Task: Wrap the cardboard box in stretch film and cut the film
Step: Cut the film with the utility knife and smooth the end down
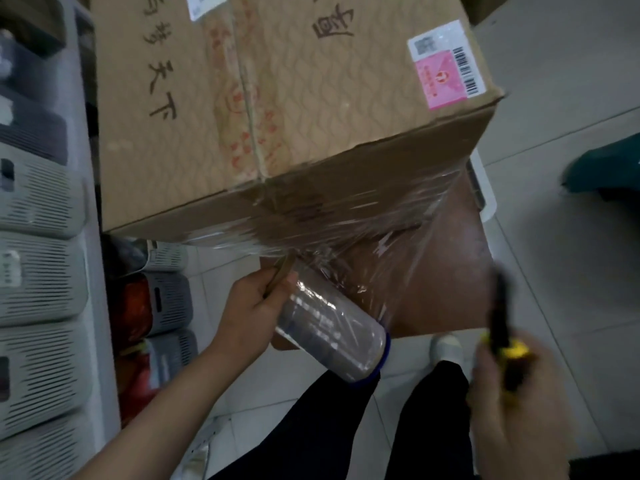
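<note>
The large brown cardboard box [277, 109] with handwritten black characters on its top fills the frame from 10 to 1 o'clock, its near face and right corner banded with clear stretch film [363, 216]. A pink-and-white barcode label [446, 64] sits on the box top at 1 o'clock.

The left hand [254, 303], just left of centre at about 7 o'clock, is curled closed around the end of the clear roll of stretch film with a blue core rim [332, 332]. The fingers [273, 285] wrap the roll's upper-left end, so the roll extends away from them toward 4 o'clock. Its long axis runs diagonally from 10 to 4 o'clock, the blue-rimmed end pointing down and right toward the person's black trouser legs [381, 420]. From the roll a sheet of film stretches up toward 1 o'clock to the box's lower corner, gathered into a wrinkled rope near the fingers.

The right hand [512, 403], blurred at 4 o'clock, is closed around a yellow-and-black utility knife [504, 341]. The knife's long axis stands nearly upright, its dark end pointing to 12 o'clock, just beside the right edge of the stretched film; whether it touches the film cannot be told.

Grey slotted plastic baskets [38, 271] stack along 9 o'clock, above a pale tiled floor [571, 254].
</note>
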`<state>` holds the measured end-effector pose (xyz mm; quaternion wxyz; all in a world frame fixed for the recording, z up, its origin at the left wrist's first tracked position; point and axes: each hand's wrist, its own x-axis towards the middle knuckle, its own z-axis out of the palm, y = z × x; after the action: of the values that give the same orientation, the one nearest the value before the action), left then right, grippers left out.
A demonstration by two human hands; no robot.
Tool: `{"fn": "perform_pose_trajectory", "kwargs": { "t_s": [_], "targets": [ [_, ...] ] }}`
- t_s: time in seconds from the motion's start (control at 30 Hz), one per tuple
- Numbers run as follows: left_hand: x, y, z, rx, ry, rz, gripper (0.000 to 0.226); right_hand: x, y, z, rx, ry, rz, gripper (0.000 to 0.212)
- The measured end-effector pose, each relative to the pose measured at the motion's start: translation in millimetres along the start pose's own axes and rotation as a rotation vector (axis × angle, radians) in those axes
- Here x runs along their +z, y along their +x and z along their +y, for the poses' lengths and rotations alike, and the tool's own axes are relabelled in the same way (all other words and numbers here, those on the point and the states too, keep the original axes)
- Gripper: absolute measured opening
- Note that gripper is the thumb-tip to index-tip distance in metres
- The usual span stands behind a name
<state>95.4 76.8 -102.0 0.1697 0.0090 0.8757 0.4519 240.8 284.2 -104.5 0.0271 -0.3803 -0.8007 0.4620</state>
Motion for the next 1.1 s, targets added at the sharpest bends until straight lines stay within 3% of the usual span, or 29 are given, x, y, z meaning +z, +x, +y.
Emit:
{"fn": "perform_pose_trajectory", "kwargs": {
  "t_s": [0.07,0.17,0.23,0.27,0.33,0.43,0.77,1.1],
  "targets": [
    [-1.2,-2.1,4.2,-0.006,-0.014,0.0,0.055,5.1,-9.0,-25.1,-0.244,-0.267,-0.22,0.023],
    [-4.8,-4.5,8.9,0.007,0.016,0.017,0.057,25.1,-14.9,-43.3,-0.585,-0.43,-0.136,0.012],
    [-7.6,-5.1,9.8,-0.004,0.023,0.038,0.048,36.5,-10.8,-44.7,-0.666,-0.549,-0.14,0.024],
    [-8.8,-5.0,9.5,-0.019,0.019,0.045,0.045,40.0,-8.2,-45.1,-0.678,-0.568,-0.16,0.029],
    [-9.9,-5.3,8.5,-0.03,0.015,0.046,0.046,46.9,-5.9,-46.4,-0.663,-0.549,-0.229,0.018],
    [-11.0,-7.3,7.8,-0.042,0.015,0.047,0.054,54.2,-5.5,-52.4,-0.636,-0.571,-0.298,0.035],
    [-14.0,-8.7,11.7,-0.052,0.015,0.049,0.043,62.5,-9.4,-60.9,-0.594,-0.614,-0.309,0.034],
    [-16.0,-3.8,1.7,-0.029,0.167,0.102,0.035,56.3,-9.3,-42.7,-0.589,-0.746,-0.327,0.043]
  ]
}}
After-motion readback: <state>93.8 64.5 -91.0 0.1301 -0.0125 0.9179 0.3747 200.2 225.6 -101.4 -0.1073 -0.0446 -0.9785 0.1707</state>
